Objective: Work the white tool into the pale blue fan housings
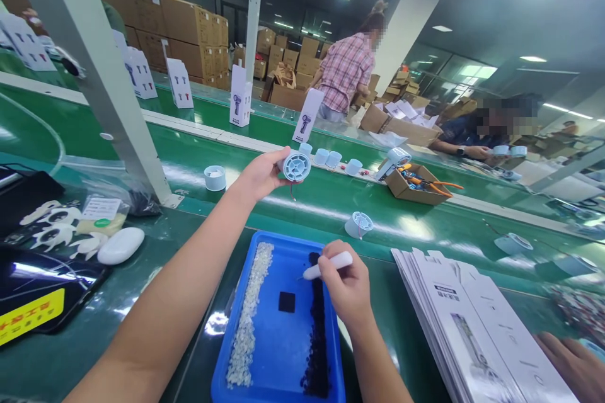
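Note:
My left hand (262, 176) grips a light blue round motor housing (297, 167), its spoked face toward me and a thin red wire hanging below. My right hand (350, 286) is closed around a white pen-like tool (334, 264) with a thin tip, held over the right side of a blue tray (281, 356). Along the tray's left side runs a strip of small whitish pieces (250, 315). Small black pieces (317, 340) line its right side, partly hidden by my right hand. Between them lies a black square (287, 302).
Other blue housings (359, 225) stand on the green conveyor (227, 208). A small carton of tools (416, 186) sits at its far edge. Flat printed boxes (467, 321) are stacked on the right, beside another person's hand (574, 362). A metal post (113, 88) rises at left.

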`<state>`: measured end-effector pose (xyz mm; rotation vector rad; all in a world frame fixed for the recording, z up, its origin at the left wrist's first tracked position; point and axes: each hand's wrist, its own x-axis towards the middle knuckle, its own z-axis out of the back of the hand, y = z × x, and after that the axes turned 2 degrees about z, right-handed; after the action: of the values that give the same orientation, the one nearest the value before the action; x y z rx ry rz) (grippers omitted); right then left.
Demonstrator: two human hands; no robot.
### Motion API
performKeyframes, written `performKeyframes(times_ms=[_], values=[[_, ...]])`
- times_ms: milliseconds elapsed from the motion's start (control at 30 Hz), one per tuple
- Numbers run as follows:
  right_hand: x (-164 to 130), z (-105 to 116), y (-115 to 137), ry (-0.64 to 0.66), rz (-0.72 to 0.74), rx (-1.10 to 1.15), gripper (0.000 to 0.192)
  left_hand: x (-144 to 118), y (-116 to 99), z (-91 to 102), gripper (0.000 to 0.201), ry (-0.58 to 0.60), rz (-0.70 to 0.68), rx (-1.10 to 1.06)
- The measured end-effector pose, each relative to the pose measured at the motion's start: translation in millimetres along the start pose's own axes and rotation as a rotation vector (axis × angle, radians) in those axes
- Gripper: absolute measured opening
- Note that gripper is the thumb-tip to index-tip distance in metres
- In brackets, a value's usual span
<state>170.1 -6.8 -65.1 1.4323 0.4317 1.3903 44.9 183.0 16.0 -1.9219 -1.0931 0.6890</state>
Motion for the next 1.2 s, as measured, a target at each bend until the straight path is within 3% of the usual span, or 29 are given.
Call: performKeyframes(times_ms=[133, 200, 267, 367, 467, 533, 767, 1200], values=[[-3.8, -4.7, 12.4, 0.393, 0.036, 0.008, 0.016, -2.2, 6.0, -5.3, 0.017, 0.039, 0.033, 0.074], [-4.7, -7.4, 15.5, 0.477, -0.027, 0.018, 0.016, -2.7, 10.4, -8.7, 0.020, 0.042, 0.044, 0.115], [-5.0, -8.4, 15.0, 0.366, -0.065, 0.120, 0.014, -2.9, 15.1, -12.0, 0.021, 0.038, 0.054, 0.161], [-3.3, -6.1, 9.0, 0.021, -0.097, 0.326, 0.006, -3.9, 21.4, -17.0, 0.020, 0.026, 0.073, 0.246], [1.7, -1.7, 1.4, -0.298, -0.175, 0.437, 0.012, -6.8, 25.7, -22.9, 0.020, 0.016, 0.098, 0.349], [6.1, 0.8, -2.1, -0.392, -0.243, 0.459, 0.017, -9.3, 27.4, -27.1, 0.022, 0.011, 0.107, 0.413], [13.3, -0.8, -3.3, -0.415, -0.352, 0.469, 0.034, -13.6, 30.1, -35.5, 0.026, 0.044, 0.109, 0.513], [12.2, -1.0, -1.0, -0.394, -0.365, 0.399, 0.037, -17.3, 29.7, -37.0, 0.029, 0.056, 0.088, 0.567]])
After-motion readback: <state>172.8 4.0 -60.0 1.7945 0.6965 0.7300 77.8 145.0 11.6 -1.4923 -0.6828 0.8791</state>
